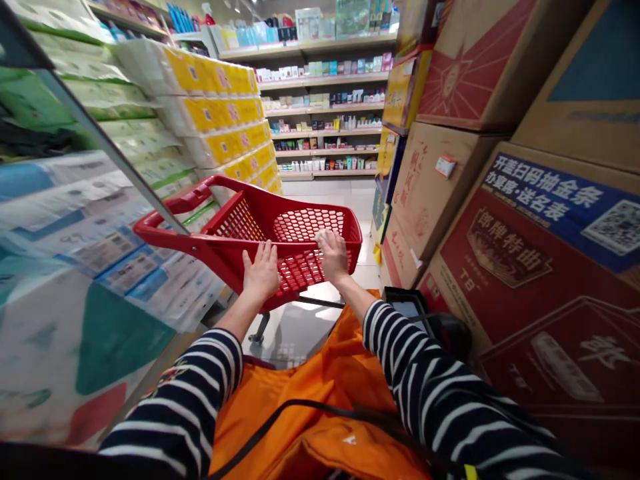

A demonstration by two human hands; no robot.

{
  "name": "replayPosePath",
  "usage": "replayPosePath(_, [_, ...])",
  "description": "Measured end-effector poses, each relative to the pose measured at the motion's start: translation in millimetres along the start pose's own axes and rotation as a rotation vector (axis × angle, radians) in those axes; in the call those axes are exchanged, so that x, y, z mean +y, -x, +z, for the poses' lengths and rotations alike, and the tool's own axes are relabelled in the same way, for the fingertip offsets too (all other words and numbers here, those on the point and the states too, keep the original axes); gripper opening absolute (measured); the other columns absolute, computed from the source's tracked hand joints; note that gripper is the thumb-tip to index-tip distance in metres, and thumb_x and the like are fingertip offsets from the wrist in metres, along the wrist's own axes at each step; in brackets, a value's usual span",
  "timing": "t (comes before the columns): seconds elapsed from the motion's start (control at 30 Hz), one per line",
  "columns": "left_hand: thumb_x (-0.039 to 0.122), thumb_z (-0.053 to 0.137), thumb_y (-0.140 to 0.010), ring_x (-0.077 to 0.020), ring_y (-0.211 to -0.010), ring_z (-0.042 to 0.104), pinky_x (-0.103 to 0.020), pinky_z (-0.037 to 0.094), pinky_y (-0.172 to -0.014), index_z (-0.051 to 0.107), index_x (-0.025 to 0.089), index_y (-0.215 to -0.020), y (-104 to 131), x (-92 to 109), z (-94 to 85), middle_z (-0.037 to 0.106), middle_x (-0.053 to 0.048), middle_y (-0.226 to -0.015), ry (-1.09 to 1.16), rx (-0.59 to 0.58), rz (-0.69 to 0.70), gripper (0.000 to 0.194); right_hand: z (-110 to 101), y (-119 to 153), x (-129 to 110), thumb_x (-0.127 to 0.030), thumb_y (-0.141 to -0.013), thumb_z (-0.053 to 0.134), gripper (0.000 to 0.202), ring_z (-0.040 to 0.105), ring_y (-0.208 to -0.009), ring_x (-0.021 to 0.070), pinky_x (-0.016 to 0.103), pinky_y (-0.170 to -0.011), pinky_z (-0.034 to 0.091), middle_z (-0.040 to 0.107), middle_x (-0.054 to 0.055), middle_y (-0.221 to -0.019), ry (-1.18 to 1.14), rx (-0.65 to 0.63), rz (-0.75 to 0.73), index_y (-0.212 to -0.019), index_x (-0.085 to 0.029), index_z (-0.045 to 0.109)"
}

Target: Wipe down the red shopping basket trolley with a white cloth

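A red plastic shopping cart [240, 248] with perforated sides stands crosswise in front of me, its handle end toward the left. My left hand [262, 272] lies against the cart's near rim, fingers stretched out over the edge and holding nothing. Farther right along the same rim, my right hand [334, 257] is closed, fingers curled around a small white crumpled wad [323, 236], like a cloth or tissue; its exact kind is unclear. Much of the basket's floor is hidden behind the near wall.
Wrapped paper packs [220, 107] are stacked high on the left. Printed cartons [530, 267] rise close on the right, with a dark device [407, 310] beside them. A slanted metal pole [115, 157] crosses the left side. Shelves of small goods [325, 110] stand behind the aisle floor [325, 191].
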State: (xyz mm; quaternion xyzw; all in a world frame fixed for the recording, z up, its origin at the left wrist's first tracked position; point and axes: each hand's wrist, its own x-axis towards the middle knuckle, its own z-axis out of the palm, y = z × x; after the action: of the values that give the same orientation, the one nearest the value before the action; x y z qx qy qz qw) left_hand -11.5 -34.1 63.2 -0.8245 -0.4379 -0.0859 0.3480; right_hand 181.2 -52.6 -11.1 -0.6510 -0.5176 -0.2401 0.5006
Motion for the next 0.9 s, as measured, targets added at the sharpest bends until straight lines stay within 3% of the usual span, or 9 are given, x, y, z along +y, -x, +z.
replayPosePath(0.13, [0.025,0.039,-0.077,-0.0234,-0.137,0.006,-0.058,0.008,-0.106,0.022,0.005,-0.141,1.1,-3.4,-0.8,0.01,-0.009,-0.149,-0.039,-0.004,0.014,0.069,7.3,-1.0,-21.8,-0.015,-0.092,0.032,0.042,0.023,-0.132,0.0208,0.04,-0.111,0.015,0.038,0.004,-0.139,0.008,-0.057,-0.085,-0.129,-0.021,0.05])
replayPosePath(0.27, [0.025,0.038,-0.077,-0.0237,-0.137,0.006,-0.058,0.006,-0.106,0.024,0.006,-0.141,0.6,-5.1,-0.1,0.012,-0.01,-0.149,-0.029,-0.011,0.012,0.069,-6.7,4.4,4.7,-0.014,-0.091,0.032,0.044,0.021,-0.133,0.0223,0.04,-0.11,0.015,0.033,0.004,-0.142,0.051,-0.057,-0.041,-0.132,-0.019,0.048])
replayPosePath(0.4, [0.026,0.038,-0.077,-0.0241,-0.137,0.007,-0.059,0.007,-0.106,0.024,0.005,-0.141,0.2,-3.0,0.4,0.012,-0.011,-0.148,-0.027,0.003,0.021,0.069,-17.2,7.8,26.9,-0.014,-0.088,0.031,0.049,0.016,-0.134,0.0257,0.046,-0.109,0.014,0.025,0.008,-0.145,0.071,-0.013,0.153,-0.136,-0.014,0.04])
replayPosePath(0.5, [0.025,0.039,-0.077,-0.0249,-0.137,0.007,-0.059,0.008,-0.105,0.025,0.006,-0.141,-0.2,-1.0,-3.5,0.012,-0.011,-0.148,-0.031,-0.021,0.005,0.069,-11.7,6.9,7.7,-0.014,-0.085,0.035,0.052,0.014,-0.133,0.0273,0.046,-0.11,0.011,0.025,0.009,-0.145,0.061,-0.031,0.162,-0.137,-0.011,0.039])
replayPosePath(0.6, [0.025,0.04,-0.078,-0.0254,-0.137,0.01,-0.059,0.007,-0.106,0.024,0.007,-0.141,-1.2,-1.7,-8.9,0.015,-0.012,-0.148,-0.022,-0.046,-0.006,0.068,-2.4,4.0,-24.9,-0.017,-0.085,0.038,0.05,0.016,-0.133,0.0266,0.044,-0.111,0.006,0.028,0.007,-0.144,0.033,-0.084,0.009,-0.134,-0.013,0.044])
replayPosePath(0.67, [0.024,0.039,-0.078,-0.0256,-0.136,0.012,-0.059,0.006,-0.106,0.025,0.008,-0.141,-1.8,-3.4,-10.8,0.017,-0.012,-0.148,-0.023,-0.049,0.003,0.067,0.2,2.3,-34.6,-0.019,-0.087,0.037,0.047,0.017,-0.132,0.0251,0.043,-0.111,0.006,0.029,0.007,-0.144,0.018,-0.091,-0.061,-0.133,-0.015,0.045])
replayPosePath(0.73, [0.023,0.039,-0.078,-0.0251,-0.136,0.013,-0.059,0.005,-0.106,0.025,0.008,-0.141,-1.8,-4.8,-10.3,0.016,-0.011,-0.148,-0.034,-0.044,0.017,0.067,-2.0,2.5,-27.0,-0.018,-0.089,0.035,0.045,0.018,-0.132,0.0235,0.042,-0.111,0.009,0.03,0.006,-0.143,0.021,-0.078,-0.081,-0.132,-0.017,0.046])
replayPosePath(0.8, [0.024,0.039,-0.077,-0.0243,-0.136,0.012,-0.059,0.005,-0.106,0.025,0.007,-0.141,-1.5,-5.2,-8.2,0.015,-0.01,-0.148,-0.04,-0.035,0.031,0.067,-7.9,4.7,-4.9,-0.015,-0.089,0.033,0.044,0.02,-0.132,0.0239,0.043,-0.109,0.014,0.033,0.006,-0.141,0.043,-0.053,-0.047,-0.13,-0.019,0.049])
replayPosePath(0.9, [0.024,0.041,-0.077,-0.0243,-0.137,0.01,-0.058,0.006,-0.106,0.025,0.007,-0.141,-1.9,-5.7,-5.8,0.014,-0.01,-0.148,-0.018,-0.021,0.028,0.069,-17.7,9.2,36.1,-0.015,-0.086,0.035,0.043,0.024,-0.13,0.0296,0.051,-0.103,0.022,0.034,0.009,-0.14,0.085,0.03,0.121,-0.125,-0.021,0.054])
